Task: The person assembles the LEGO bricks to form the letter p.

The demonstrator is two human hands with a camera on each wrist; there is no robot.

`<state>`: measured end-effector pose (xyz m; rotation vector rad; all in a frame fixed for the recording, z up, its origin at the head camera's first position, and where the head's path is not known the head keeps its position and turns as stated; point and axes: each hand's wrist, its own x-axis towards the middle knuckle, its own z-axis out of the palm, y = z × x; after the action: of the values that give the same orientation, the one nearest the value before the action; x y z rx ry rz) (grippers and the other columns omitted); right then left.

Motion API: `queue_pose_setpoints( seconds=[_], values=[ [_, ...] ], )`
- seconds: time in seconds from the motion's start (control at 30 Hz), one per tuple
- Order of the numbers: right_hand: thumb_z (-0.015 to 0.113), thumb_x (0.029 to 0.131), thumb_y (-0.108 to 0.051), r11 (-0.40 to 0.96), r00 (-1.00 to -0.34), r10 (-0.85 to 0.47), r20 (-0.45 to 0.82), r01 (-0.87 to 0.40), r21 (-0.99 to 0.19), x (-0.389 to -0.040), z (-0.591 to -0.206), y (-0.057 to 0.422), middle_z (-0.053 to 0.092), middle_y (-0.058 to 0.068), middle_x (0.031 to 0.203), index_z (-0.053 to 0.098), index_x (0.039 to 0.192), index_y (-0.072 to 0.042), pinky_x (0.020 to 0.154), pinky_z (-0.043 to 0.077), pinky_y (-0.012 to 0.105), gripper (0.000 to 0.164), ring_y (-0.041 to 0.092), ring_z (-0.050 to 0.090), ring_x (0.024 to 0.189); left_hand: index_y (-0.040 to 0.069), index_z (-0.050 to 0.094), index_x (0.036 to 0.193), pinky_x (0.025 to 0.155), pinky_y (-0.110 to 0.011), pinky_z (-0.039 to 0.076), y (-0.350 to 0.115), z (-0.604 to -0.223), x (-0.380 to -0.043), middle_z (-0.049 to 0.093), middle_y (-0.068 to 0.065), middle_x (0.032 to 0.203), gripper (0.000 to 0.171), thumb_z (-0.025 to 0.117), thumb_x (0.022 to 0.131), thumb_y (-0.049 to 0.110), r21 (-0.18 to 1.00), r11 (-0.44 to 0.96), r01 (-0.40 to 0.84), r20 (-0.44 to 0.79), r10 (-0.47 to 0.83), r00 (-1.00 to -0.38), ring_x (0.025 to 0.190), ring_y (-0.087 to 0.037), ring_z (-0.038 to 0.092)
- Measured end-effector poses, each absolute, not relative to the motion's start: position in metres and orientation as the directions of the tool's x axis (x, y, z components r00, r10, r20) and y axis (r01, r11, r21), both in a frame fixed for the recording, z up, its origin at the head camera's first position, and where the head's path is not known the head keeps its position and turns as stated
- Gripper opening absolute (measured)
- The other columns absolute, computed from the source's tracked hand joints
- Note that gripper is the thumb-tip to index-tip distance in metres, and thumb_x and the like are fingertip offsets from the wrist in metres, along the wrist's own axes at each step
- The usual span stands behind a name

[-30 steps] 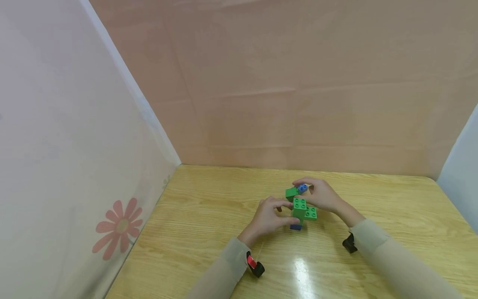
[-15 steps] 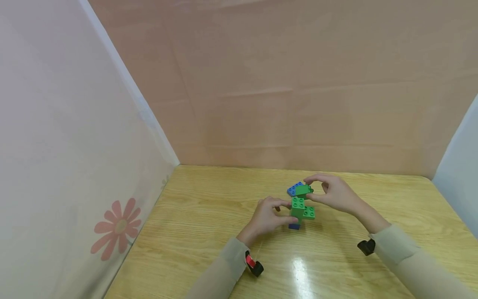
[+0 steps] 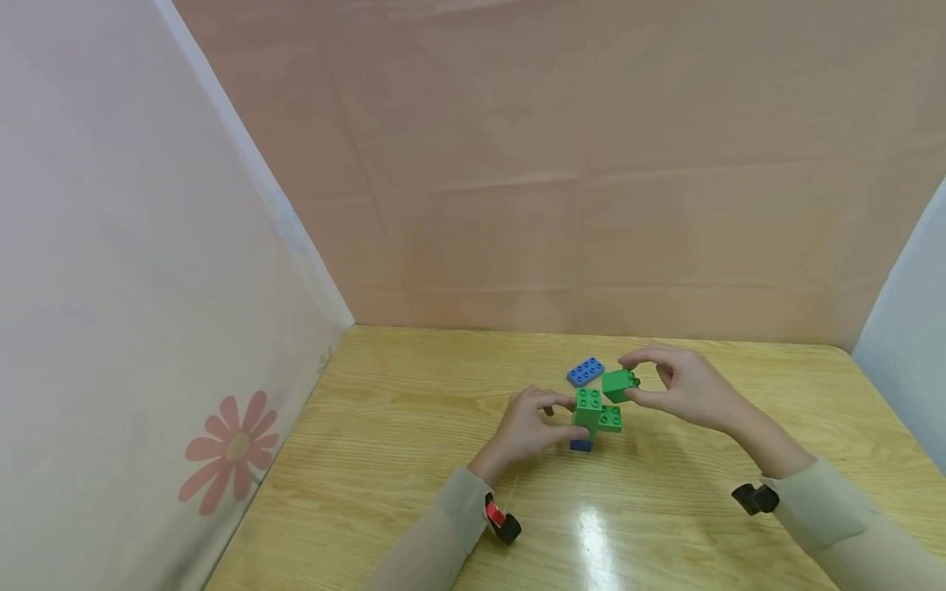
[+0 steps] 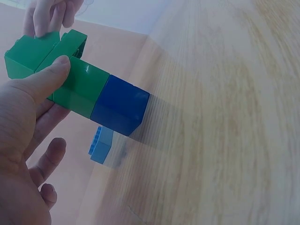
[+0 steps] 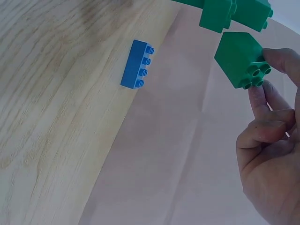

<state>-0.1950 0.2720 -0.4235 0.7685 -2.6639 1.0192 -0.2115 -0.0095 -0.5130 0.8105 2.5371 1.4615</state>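
Note:
On the wooden table [image 3: 414,394], my left hand [image 3: 523,431] grips a small tower of green bricks [image 4: 82,86] between thumb and fingers. A dark blue brick [image 4: 121,105] forms its base, and a green brick [image 3: 610,419] juts out from the tower's right side. Just behind and right of the tower, my right hand [image 3: 687,386] pinches a separate green brick [image 5: 239,58] by its studded end. The studs of that brick face the right palm, and it looks apart from the tower. Behind both lies a lighter blue brick [image 3: 586,372], studs up, untouched.
A pinkish cloth [image 3: 473,189] hangs along the table's back edge. At the left stands a pale cloth with a printed flower [image 3: 236,447]. Black wrist mounts [image 3: 505,529] sit at both cuffs.
My right hand has moved right with the green brick, away from the lighter blue brick, which now shows whole. The left hand has kept its grip on the tower, almost still.

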Motion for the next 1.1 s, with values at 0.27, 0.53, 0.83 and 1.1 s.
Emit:
queue_pose_setpoints(
  seconds=[0.27, 0.53, 0.83, 1.1],
  values=[
    [0.089, 0.083, -0.013, 0.619, -0.832, -0.414, 0.369, -0.555, -0.556, -0.184, -0.421, 0.277, 0.066, -0.010, 0.096, 0.073, 0.119, -0.018, 0.049, 0.031, 0.025, 0.040, 0.002, 0.029, 0.055, 0.028, 0.080, 0.118, 0.082, -0.029, 0.044, -0.009, -0.514, -0.213, 0.069, 0.027, 0.108, 0.040, 0.089, 0.082, 0.044, 0.835, 0.400, 0.376, 0.155, 0.486, -0.860, 0.098, -0.010, 0.055],
    [0.089, 0.081, -0.010, 0.608, -0.827, -0.439, 0.350, -0.560, -0.562, -0.177, -0.421, 0.279, 0.068, -0.010, 0.101, 0.074, 0.118, -0.018, 0.049, 0.033, 0.023, 0.041, 0.000, 0.030, 0.056, 0.025, 0.080, 0.118, 0.081, -0.027, 0.045, -0.008, -0.514, -0.214, 0.070, 0.026, 0.107, 0.040, 0.089, 0.082, 0.042, 0.828, 0.391, 0.401, 0.176, 0.497, -0.850, 0.099, -0.015, 0.058],
    [0.089, 0.081, -0.010, 0.597, -0.828, -0.445, 0.341, -0.559, -0.575, -0.174, -0.427, 0.276, 0.070, -0.008, 0.107, 0.074, 0.118, -0.018, 0.049, 0.033, 0.022, 0.040, -0.001, 0.030, 0.056, 0.026, 0.080, 0.117, 0.080, -0.027, 0.045, -0.009, -0.514, -0.214, 0.070, 0.027, 0.107, 0.039, 0.089, 0.082, 0.041, 0.830, 0.387, 0.402, 0.177, 0.500, -0.848, 0.099, -0.016, 0.058],
    [0.090, 0.082, -0.011, 0.554, -0.829, -0.418, 0.372, -0.557, -0.618, -0.173, -0.439, 0.271, 0.069, -0.009, 0.106, 0.073, 0.119, -0.019, 0.048, 0.034, 0.024, 0.042, 0.003, 0.031, 0.054, 0.027, 0.080, 0.117, 0.081, -0.028, 0.045, -0.008, -0.515, -0.213, 0.070, 0.027, 0.107, 0.039, 0.089, 0.083, 0.042, 0.824, 0.392, 0.409, 0.181, 0.501, -0.846, 0.097, -0.011, 0.056]
  ],
)
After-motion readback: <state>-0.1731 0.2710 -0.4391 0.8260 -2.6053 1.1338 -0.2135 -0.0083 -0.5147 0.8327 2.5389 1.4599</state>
